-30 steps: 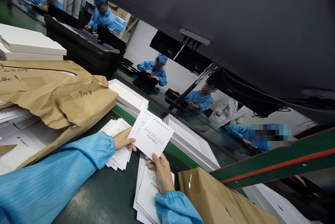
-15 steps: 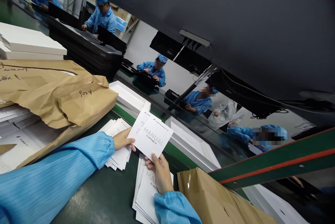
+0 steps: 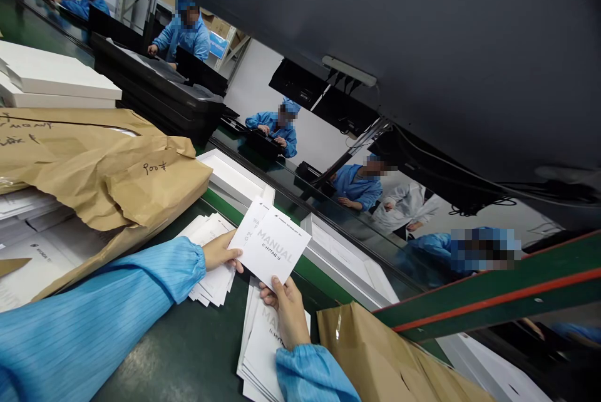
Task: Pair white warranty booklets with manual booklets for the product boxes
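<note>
Your left hand [image 3: 220, 253] is drawn to a thin pinch on the left corner of a white leaflet [image 3: 248, 220]. Your right hand [image 3: 290, 308] pinches the lower edge of the manual [image 3: 284, 242], thumb on top; whether those fingers also grip the leaflet, you can't tell. The manual overlaps the leaflet, both raised above the surface [image 3: 178, 352]. Expect both to be light, fairly stiff but bendable, perhaps slippery where they overlap; edges and corners give good hold, and hard squeezing might crease them. Just below lie a left pile [image 3: 213, 289] and a right pile [image 3: 256, 358]; paper bags [image 3: 154, 176] flank them, with a white tray [image 3: 347, 258] beyond.
</note>
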`<state>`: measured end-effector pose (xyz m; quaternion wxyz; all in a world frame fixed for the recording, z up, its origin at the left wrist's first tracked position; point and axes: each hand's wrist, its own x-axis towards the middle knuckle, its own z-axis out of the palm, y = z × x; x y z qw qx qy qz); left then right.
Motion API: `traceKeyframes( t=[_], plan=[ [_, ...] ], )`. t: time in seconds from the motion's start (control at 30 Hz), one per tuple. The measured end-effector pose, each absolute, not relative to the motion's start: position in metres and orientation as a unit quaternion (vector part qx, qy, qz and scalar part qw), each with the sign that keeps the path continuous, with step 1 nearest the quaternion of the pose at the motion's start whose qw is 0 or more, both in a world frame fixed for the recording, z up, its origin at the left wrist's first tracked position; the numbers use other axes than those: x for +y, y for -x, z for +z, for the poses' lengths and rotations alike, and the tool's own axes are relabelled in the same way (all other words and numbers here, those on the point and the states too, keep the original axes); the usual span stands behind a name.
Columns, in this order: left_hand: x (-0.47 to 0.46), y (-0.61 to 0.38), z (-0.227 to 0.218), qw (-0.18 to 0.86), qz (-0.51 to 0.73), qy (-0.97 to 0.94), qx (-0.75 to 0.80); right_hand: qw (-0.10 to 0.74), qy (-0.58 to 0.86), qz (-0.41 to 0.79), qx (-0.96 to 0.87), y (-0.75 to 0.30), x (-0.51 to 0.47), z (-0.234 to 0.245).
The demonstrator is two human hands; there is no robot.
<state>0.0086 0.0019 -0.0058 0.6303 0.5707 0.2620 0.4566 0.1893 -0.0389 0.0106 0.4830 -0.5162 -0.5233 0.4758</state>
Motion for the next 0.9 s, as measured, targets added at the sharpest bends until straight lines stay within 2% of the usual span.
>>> traceKeyframes(
  t=[0.33, 0.6, 0.7, 0.9],
  plan=[
    [-0.005, -0.01, -0.002, 0.619, 0.405, -0.603, 0.299, 0.485, 0.487, 0.496, -0.531, -0.191, -0.04, 0.01],
    [0.0, -0.016, -0.008, 0.562, 0.499, -0.556, 0.356, 0.529, 0.489, 0.495, -0.486, -0.194, -0.039, 0.009],
    [0.022, -0.007, 0.004, 0.533, 0.545, -0.5, 0.411, 0.554, 0.487, 0.502, -0.451, -0.197, -0.038, 0.011],
    [0.09, 0.018, 0.041, 0.52, 0.589, -0.446, 0.428, 0.546, 0.488, 0.508, -0.453, -0.207, -0.024, -0.001]
  ],
)
